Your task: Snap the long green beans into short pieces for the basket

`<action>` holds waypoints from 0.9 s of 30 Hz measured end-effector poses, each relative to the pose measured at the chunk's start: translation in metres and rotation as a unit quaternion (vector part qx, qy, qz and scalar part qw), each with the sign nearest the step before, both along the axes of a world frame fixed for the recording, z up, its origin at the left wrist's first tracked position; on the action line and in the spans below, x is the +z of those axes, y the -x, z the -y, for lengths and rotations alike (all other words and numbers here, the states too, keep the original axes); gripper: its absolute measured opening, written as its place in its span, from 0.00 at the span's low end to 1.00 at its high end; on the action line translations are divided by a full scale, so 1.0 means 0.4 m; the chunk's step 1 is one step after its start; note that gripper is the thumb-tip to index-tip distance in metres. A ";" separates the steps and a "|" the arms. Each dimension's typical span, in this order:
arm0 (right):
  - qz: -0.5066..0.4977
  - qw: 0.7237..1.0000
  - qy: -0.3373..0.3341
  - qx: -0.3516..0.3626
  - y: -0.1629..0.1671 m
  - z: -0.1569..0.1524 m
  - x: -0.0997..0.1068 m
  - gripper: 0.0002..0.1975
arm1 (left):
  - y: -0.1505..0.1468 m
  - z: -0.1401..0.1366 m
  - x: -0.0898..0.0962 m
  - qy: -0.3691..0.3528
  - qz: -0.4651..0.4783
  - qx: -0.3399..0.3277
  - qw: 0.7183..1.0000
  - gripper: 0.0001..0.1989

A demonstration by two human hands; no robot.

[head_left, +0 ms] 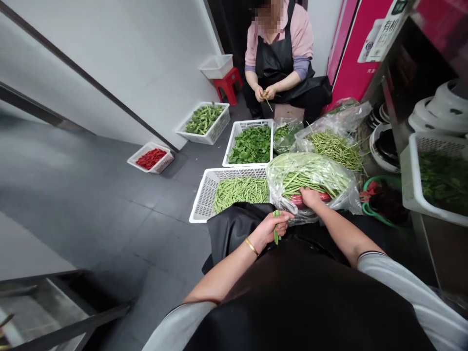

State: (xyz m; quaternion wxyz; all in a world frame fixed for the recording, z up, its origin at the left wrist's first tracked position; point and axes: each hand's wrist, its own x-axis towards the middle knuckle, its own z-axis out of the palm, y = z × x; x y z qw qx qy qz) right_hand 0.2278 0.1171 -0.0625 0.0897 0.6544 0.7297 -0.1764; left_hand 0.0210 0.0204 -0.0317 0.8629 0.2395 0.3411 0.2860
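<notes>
My left hand (271,228) is closed around a small bunch of short green bean pieces (277,234), held over my dark apron. My right hand (310,196) reaches into a clear plastic bag (347,197) of long green beans (298,181). Its fingers curl in at the near edge of the beans, partly hidden among them, beside something red (297,200) under the pile. Left of the bag, a white perforated basket (204,197) holds many cut bean pieces (241,190).
Across from me sits a person (281,53) handling a thin stem. Leafy greens fill a white basket (226,146). Farther left are a basket of cut green vegetables (204,119) and one of red peppers (150,159). A green-rimmed basin (369,212) stands right, near metal shelving.
</notes>
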 end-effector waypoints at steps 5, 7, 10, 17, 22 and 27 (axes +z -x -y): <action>-0.049 0.999 -0.005 -0.020 -0.093 0.084 0.032 0.16 | -0.036 -0.026 -0.017 -0.023 -0.128 0.006 0.991 0.18; -0.192 0.978 0.064 -0.044 -0.097 0.143 0.040 0.17 | -0.070 -0.034 -0.024 -0.044 -0.152 0.009 0.987 0.20; -0.479 0.848 0.194 -0.117 -0.063 0.216 0.042 0.19 | -0.113 -0.041 -0.026 -0.079 -0.145 0.020 0.986 0.22; -0.467 0.881 0.054 -0.056 -0.022 0.269 0.094 0.18 | -0.076 -0.060 0.004 -0.075 -0.104 0.178 0.976 0.22; -0.279 0.942 -0.177 0.059 0.009 0.307 0.117 0.15 | -0.071 -0.049 -0.005 -0.071 -0.122 0.228 0.963 0.22; -0.345 0.910 -0.135 0.184 0.039 0.344 0.117 0.13 | -0.089 -0.022 -0.008 -0.059 -0.095 0.071 0.991 0.20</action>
